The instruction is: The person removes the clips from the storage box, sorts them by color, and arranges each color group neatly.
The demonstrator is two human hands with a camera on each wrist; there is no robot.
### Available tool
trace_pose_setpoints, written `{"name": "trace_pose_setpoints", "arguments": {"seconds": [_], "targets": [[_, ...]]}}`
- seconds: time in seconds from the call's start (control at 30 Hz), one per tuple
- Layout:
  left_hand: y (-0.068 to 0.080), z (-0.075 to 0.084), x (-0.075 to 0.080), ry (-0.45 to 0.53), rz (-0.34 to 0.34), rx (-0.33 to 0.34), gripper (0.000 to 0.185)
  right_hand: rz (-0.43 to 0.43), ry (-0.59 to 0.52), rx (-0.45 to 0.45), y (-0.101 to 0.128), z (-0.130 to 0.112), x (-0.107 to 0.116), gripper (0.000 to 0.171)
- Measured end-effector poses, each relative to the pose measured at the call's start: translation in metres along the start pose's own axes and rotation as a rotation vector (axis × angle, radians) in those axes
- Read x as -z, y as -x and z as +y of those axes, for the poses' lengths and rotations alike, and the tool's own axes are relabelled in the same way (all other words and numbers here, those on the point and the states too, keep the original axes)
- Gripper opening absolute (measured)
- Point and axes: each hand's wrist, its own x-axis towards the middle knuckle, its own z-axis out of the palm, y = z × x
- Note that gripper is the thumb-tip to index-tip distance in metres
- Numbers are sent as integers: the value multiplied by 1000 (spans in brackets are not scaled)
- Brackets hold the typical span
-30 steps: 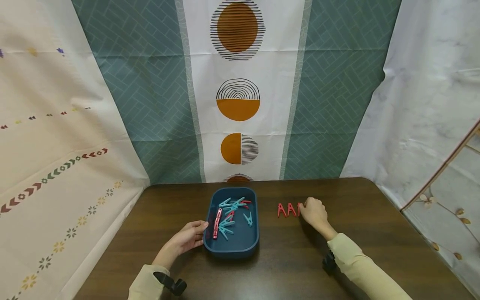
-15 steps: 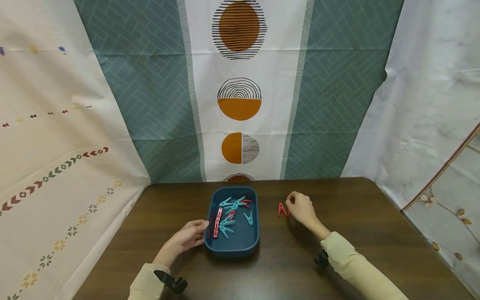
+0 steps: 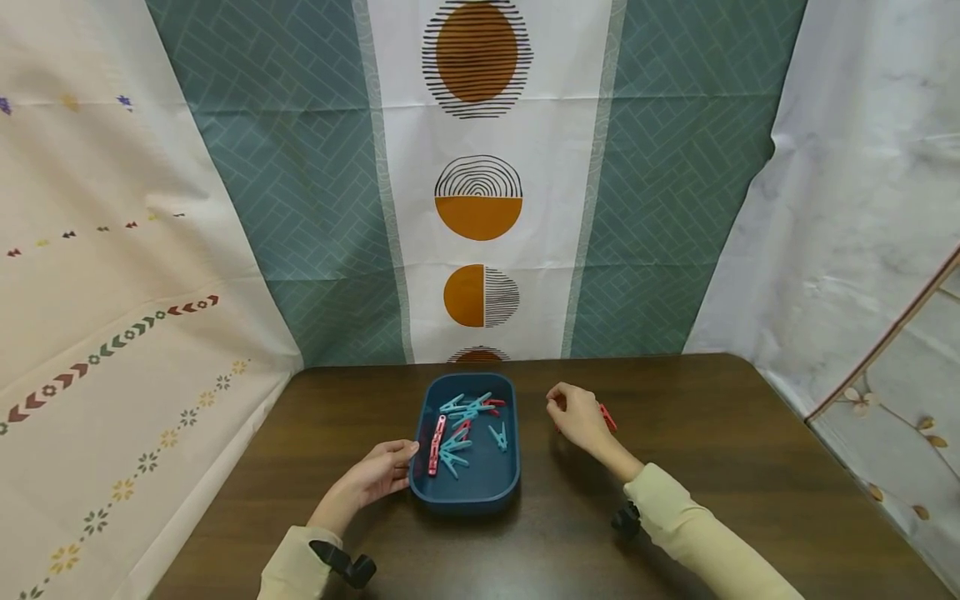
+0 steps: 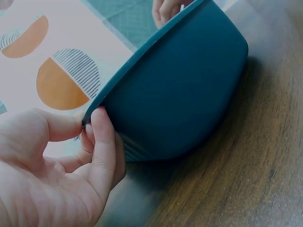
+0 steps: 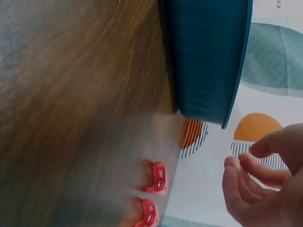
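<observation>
A dark blue plastic bin stands on the table, with several light-blue clothespins and a few red ones inside. At its left rim my left hand pinches the wall between thumb and fingers, as the left wrist view shows. To the right of the bin, my right hand hovers over the table with loosely bent fingers and nothing visible between them. Red clothespins lie on the table beneath it. One red clothespin shows just right of that hand in the head view; others are partly hidden by it.
The dark wooden table extends around the bin and ends at a patterned cloth behind. Light cloths hang at the left and right sides. Black cameras are strapped to both wrists.
My right hand has moved left over the row of red clothespins, uncovering one on its right and covering those on its left. My left hand stays at the bin's rim.
</observation>
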Motion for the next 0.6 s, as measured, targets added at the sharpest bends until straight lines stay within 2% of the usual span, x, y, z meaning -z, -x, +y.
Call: {"name": "trace_pose_setpoints", "arguments": {"seconds": [0.13, 0.27, 0.6], "targets": [[0, 0, 0, -4, 7, -1, 51, 7, 0, 53, -2, -7, -4, 11], [1, 1, 0, -3, 6, -3, 52, -1, -27, 66, -3, -17, -7, 11], [0, 1, -1, 19, -1, -2, 48, -95, -60, 138, -12, -42, -17, 10]]}}
